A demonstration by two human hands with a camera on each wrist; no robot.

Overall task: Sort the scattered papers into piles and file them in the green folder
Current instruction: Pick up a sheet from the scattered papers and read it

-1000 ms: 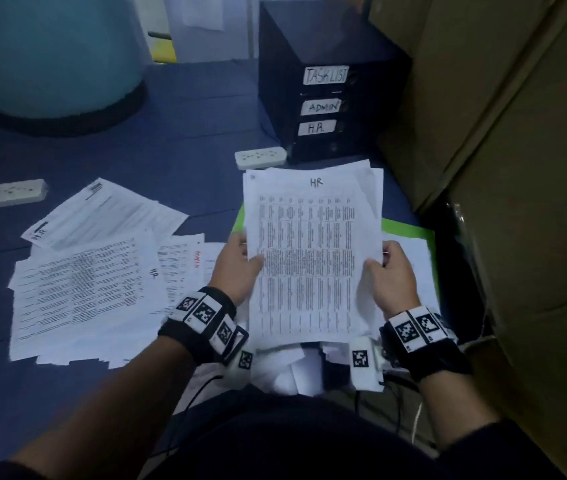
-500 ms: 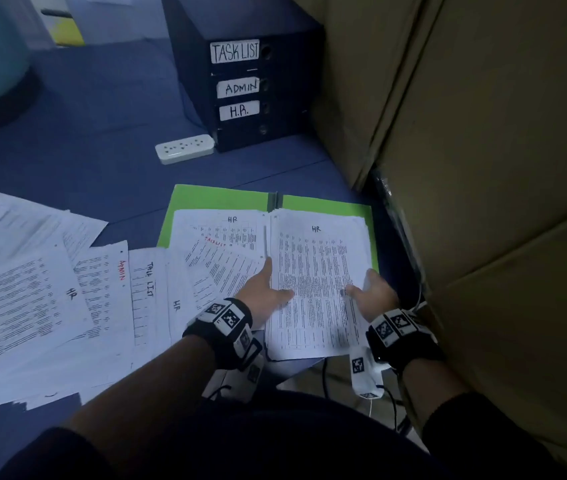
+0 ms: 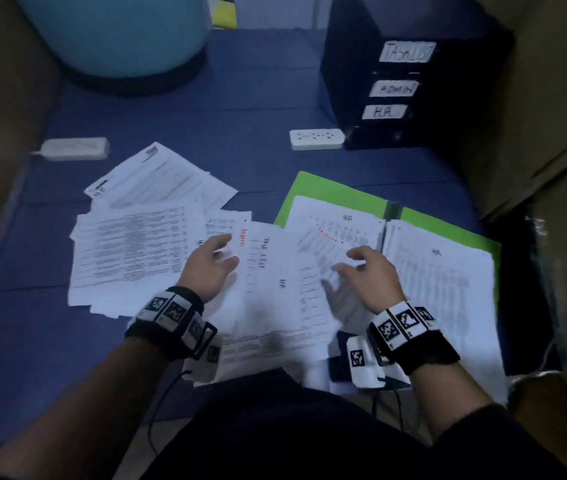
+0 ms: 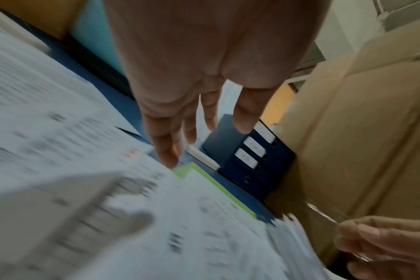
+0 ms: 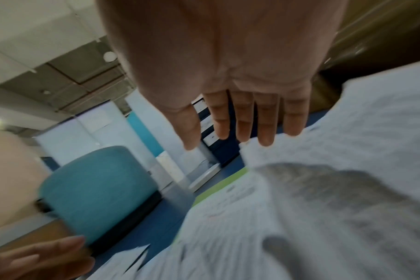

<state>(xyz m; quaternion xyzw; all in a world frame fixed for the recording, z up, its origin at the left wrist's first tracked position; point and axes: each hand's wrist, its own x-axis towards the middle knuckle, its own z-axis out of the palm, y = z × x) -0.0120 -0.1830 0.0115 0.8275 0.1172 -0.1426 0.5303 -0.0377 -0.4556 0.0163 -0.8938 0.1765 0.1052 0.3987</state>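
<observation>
Looking down from the head view: green folder (image 3: 313,188) lying open on the blue counter (image 3: 206,109), just in front of a dark drawer unit (image 3: 410,71) with three white labels. Two paper stacks filed inside the folder, one on each half, the right-hand stack (image 3: 448,289) marked HR at its top. Loose papers (image 3: 136,251) fanned out left of the folder, overlapping one another and reaching over its left edge; too many and too blurred for a count. Two white power strips beyond the papers, one (image 3: 316,138) just left of the drawer unit, the other (image 3: 74,148) well left of the folder. Left hand (image 3: 207,268) above the loose sheets left of the folder, fingers relaxed and spread, gripping nothing. Right hand (image 3: 365,275) over the folder's left half, fingers loosely spread, holding nothing; contact with the paper beneath impossible to judge. Seen only from the left wrist view: palm side of the left hand (image 4: 204,75) with straight fingers, plus a fourth, unlabelled drawer. Seen only from the right wrist view: ceiling, and the teal round seat (image 5: 96,189) far left of the folder in full.
</observation>
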